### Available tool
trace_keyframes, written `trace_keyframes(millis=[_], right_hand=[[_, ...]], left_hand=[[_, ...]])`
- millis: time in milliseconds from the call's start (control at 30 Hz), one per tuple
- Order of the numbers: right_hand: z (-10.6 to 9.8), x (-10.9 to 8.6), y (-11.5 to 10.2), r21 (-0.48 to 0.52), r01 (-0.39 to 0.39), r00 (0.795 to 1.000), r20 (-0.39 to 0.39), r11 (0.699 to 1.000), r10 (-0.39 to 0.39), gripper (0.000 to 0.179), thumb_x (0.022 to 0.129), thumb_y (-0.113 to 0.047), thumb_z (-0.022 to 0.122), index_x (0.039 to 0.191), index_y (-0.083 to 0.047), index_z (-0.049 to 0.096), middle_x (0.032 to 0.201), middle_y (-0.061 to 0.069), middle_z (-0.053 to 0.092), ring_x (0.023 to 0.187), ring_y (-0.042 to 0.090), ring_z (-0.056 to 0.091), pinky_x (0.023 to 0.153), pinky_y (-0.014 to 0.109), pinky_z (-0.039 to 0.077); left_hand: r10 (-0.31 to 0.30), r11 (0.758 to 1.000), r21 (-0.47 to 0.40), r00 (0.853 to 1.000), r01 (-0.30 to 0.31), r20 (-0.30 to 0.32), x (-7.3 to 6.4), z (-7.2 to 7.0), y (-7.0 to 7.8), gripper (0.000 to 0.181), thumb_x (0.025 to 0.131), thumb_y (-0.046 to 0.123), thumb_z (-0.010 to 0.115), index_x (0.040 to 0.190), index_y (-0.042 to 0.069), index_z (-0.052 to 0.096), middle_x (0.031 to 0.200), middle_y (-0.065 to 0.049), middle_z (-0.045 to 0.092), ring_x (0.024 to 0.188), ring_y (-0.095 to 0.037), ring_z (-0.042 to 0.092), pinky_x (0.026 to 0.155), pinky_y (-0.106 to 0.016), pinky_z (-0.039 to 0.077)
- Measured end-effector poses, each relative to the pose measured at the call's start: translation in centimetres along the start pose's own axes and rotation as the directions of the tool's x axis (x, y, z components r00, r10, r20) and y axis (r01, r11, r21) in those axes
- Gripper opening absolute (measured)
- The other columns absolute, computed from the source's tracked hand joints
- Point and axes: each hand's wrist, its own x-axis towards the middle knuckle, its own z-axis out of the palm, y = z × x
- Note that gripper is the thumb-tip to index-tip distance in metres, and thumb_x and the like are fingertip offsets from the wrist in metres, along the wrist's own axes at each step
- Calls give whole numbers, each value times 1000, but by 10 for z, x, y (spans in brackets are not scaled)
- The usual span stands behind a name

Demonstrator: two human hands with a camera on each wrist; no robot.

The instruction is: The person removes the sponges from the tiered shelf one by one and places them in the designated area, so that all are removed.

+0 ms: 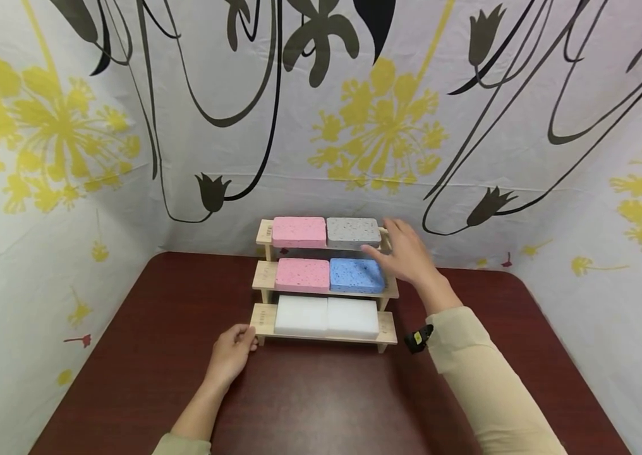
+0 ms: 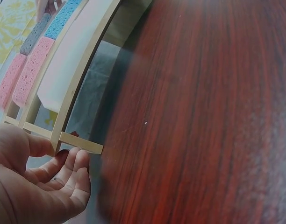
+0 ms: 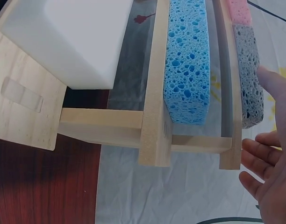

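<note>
A three-step wooden rack [image 1: 387, 326], on the dark red table [image 1: 321, 398], close to its back edge. On the rack's top shelf [image 1: 266, 231], a pink sponge [image 1: 299, 232] at left and a grey sponge [image 1: 353, 231] at right. On the rack's middle shelf [image 1: 263, 276], a second pink sponge [image 1: 302, 275] at left, touching or just beside a blue sponge [image 1: 357, 275] at right. On the rack's bottom shelf [image 1: 262, 321], two white blocks [image 1: 301, 315] side by side. At the rack's front left corner, left hand [image 1: 231, 354], pinching the bottom shelf's end between thumb and bent fingers. At the rack's upper right end, by the grey sponge, right hand [image 1: 409, 256], thumb spread well away from loosely bent fingers; cannot tell whether touching the sponge or shelf. Right of the rack, below the right cuff, a small black device [image 1: 418, 339]. Behind the rack and to both sides, flower-printed cloth [image 1: 275, 158].
</note>
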Motion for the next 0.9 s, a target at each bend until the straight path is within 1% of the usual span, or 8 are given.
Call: trace_keyframes(millis=[233,400,633,733,900], right_hand=[[1,8,0,-23,9,1000,11,1000,-9,96,92,-65,61,156,-1,30,155,26,35,142,44,32,113,62,31],[1,13,-1,-28,-4,999,33,1000,4,99,90,-68,61,156,0,31,155,25,35,142,44,32,113,63,32],[2,18,0,-19,-18,998,60,1000,19,103,88,-70,62,157,-1,29,156,26,33,142,45,32,112,64,32],[4,20,1,-6,-21,998,67,1000,21,104,87,-72,63,157,-2,29,157,26,32,143,46,31,113,64,31],[5,24,3,28,-29,996,82,999,27,103,88,-69,64,158,-2,28,159,27,31,145,46,27,116,64,24]], left_hand=[[5,1000,4,1000,-5,1,0,0,2,36,107,23,52,124,-6,63,97,-12,70,90,-21,68,83,-39,55],[2,1000,-1,1000,-2,0,0,-1,2,35,107,23,52,123,-6,64,97,-12,70,89,-22,68,83,-40,55],[-2,1000,8,1000,2,2,1,0,1,35,107,22,52,123,-6,64,96,-11,70,88,-21,68,84,-41,55],[-10,1000,4,1000,10,2,1,1,-1,34,107,22,52,123,-5,64,96,-10,70,88,-20,67,84,-41,55],[8,1000,2,1000,-8,-3,1,0,-1,34,107,22,52,121,-7,64,95,-12,69,87,-22,67,80,-38,55]])
